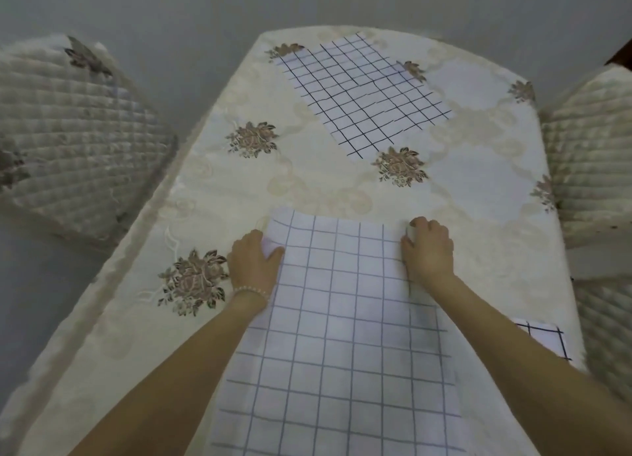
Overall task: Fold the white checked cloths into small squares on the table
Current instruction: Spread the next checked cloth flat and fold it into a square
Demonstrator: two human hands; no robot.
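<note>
A white checked cloth (342,318) lies as a long strip on the table (478,182), running from the near edge to the middle. My left hand (254,260) pinches its far left corner. At the far right corner, my right hand (427,247) is closed on the cloth's edge. A second white checked cloth (362,89) lies flat at the far end of the table, turned at an angle. Part of a third checked cloth (543,339) shows at the near right, beside my right forearm.
The table wears a cream covering with brown flower motifs (191,281). Quilted chair cushions stand on both sides, one on the left (75,130) and one on the right (591,154). Grey floor (171,11) lies beyond the far edge.
</note>
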